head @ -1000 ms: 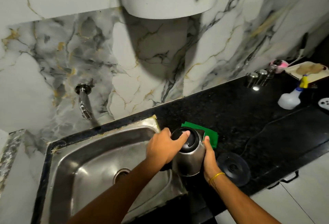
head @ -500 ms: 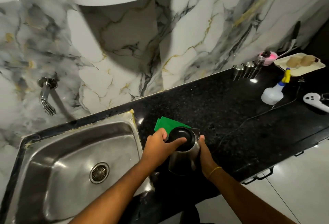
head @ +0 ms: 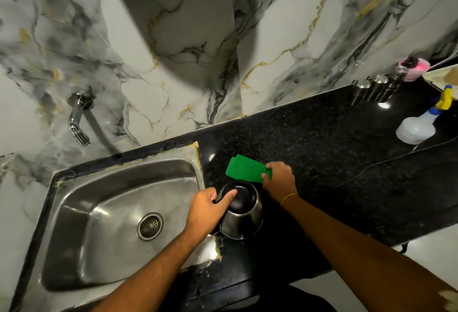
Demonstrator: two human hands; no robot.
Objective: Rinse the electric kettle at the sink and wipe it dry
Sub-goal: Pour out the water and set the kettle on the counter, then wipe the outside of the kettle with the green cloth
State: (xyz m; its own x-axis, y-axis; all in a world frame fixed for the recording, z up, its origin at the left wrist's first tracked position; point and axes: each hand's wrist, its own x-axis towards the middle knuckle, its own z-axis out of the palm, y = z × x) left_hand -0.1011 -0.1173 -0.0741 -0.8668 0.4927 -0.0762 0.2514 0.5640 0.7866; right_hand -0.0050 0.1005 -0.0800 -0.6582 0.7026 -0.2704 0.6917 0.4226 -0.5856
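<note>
A steel electric kettle with a black lid stands on the black counter just right of the sink. My left hand grips its top from the left, thumb across the lid. Behind the kettle lies a folded green cloth. My right hand rests on the cloth's right end with the fingers closing over its edge. The tap juts from the marble wall above the sink and no water runs from it.
The black counter runs off to the right. A thin cable crosses it. At the far right stand a white spray bottle, three steel canisters, a pink item and a tray. The sink basin holds only its drain.
My right hand has left the kettle's side and reached back onto the green cloth. My left hand has kept its hold on the kettle's top. The view has shifted slightly.
</note>
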